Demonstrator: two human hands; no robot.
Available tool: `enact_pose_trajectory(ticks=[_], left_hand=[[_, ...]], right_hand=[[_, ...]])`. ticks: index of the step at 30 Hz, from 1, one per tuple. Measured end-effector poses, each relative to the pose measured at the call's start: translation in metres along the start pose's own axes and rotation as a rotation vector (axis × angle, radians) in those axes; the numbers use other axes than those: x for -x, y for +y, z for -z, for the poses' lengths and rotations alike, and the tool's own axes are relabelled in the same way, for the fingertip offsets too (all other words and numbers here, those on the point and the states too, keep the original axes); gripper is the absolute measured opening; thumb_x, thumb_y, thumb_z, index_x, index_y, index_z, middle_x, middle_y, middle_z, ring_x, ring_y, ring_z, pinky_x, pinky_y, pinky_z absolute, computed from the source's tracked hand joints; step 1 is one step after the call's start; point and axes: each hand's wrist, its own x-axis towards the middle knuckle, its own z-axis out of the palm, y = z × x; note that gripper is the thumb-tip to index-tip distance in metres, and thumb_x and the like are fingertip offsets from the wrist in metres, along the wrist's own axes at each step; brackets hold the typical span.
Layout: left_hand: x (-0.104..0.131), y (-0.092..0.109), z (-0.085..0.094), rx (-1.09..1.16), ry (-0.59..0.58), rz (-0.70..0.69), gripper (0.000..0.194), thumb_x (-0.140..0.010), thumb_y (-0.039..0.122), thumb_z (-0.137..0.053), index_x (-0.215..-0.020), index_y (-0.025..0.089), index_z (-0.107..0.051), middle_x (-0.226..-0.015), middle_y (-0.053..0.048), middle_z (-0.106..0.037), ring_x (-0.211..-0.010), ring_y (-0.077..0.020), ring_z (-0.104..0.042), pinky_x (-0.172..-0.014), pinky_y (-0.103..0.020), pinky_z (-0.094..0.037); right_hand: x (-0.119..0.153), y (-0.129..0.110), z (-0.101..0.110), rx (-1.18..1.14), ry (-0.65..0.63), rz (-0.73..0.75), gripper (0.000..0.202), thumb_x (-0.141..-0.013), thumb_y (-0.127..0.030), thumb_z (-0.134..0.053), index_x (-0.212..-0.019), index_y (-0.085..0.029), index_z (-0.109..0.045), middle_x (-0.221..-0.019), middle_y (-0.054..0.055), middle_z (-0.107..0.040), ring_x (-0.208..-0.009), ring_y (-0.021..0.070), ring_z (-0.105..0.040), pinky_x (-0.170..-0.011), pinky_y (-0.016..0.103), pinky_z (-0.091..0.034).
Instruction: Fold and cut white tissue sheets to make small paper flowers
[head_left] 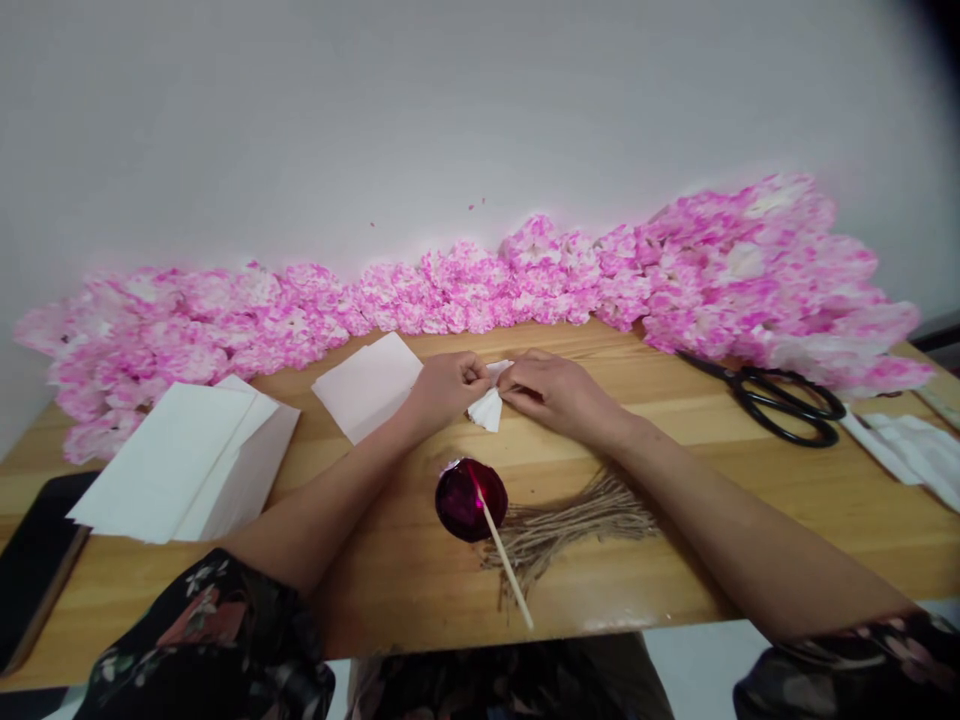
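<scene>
Near the middle of the wooden table, a small pleated piece of white paper is fanned out at its lower end. My left hand pinches it from the left, fingers curled. From the right, my right hand closes its thumb and fingers on the same paper. Just below the hands sits a round dish of dark magenta liquid, with a thin wooden stick leaning out over its rim. A bundle of thin brown twine strands lies beside the dish, partly under my right forearm.
Pink and white paper flowers line the back along the wall. White paper sheets and a thicker paper stack lie left, near a dark phone. Black scissors and folded white strips lie right.
</scene>
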Motion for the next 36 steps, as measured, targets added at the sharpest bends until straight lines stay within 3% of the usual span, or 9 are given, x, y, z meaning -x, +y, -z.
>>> enact_pose_trajectory(ticks=[5,11,16,29,36], left_hand=[[-0.001,-0.001,0.0,0.209,-0.064,0.091,0.01,-0.073,0.024,-0.065,-0.072,0.015,-0.062,-0.061,0.003,-0.06,-0.047,-0.0071,-0.049,-0.046,-0.018,-0.034],[-0.002,0.0,-0.01,0.399,-0.052,0.014,0.003,-0.067,0.014,-0.063,-0.067,0.013,-0.06,-0.066,0.002,-0.062,-0.057,-0.0066,-0.052,-0.054,-0.017,-0.039],[-0.002,0.004,-0.011,0.516,-0.083,0.083,0.009,-0.07,0.014,-0.065,-0.067,0.014,-0.057,-0.054,0.004,-0.058,-0.046,-0.0051,-0.049,-0.047,-0.017,-0.038],[-0.001,0.007,-0.01,0.436,-0.155,0.043,0.011,-0.076,0.009,-0.062,-0.069,0.014,-0.055,-0.05,0.005,-0.057,-0.043,-0.005,-0.052,-0.045,-0.015,-0.041],[0.001,0.013,-0.012,0.318,-0.139,0.061,0.01,-0.075,0.006,-0.057,-0.069,0.014,-0.057,-0.051,0.005,-0.056,-0.044,-0.0052,-0.052,-0.046,-0.016,-0.041]], right_hand=[[-0.001,-0.002,0.003,-0.006,0.004,0.024,0.014,-0.091,-0.017,-0.053,-0.084,-0.019,-0.064,-0.083,0.006,-0.065,-0.083,0.0188,-0.058,-0.073,0.029,-0.042],[0.0,-0.001,0.003,-0.02,0.03,0.024,0.015,-0.089,-0.014,-0.053,-0.078,-0.019,-0.062,-0.078,0.004,-0.063,-0.079,0.0179,-0.056,-0.072,0.028,-0.041],[0.001,-0.001,0.004,-0.011,0.023,0.002,0.015,-0.089,-0.014,-0.052,-0.077,-0.02,-0.06,-0.075,0.003,-0.061,-0.076,0.0174,-0.055,-0.069,0.028,-0.039],[0.0,-0.007,0.015,-0.014,-0.031,-0.063,0.014,-0.085,-0.012,-0.052,-0.077,-0.019,-0.061,-0.075,0.003,-0.062,-0.07,0.0154,-0.055,-0.064,0.027,-0.034],[0.002,-0.01,0.021,-0.079,-0.055,-0.195,0.012,-0.086,-0.017,-0.054,-0.083,-0.02,-0.065,-0.073,-0.001,-0.066,-0.063,0.0123,-0.055,-0.06,0.024,-0.032]])
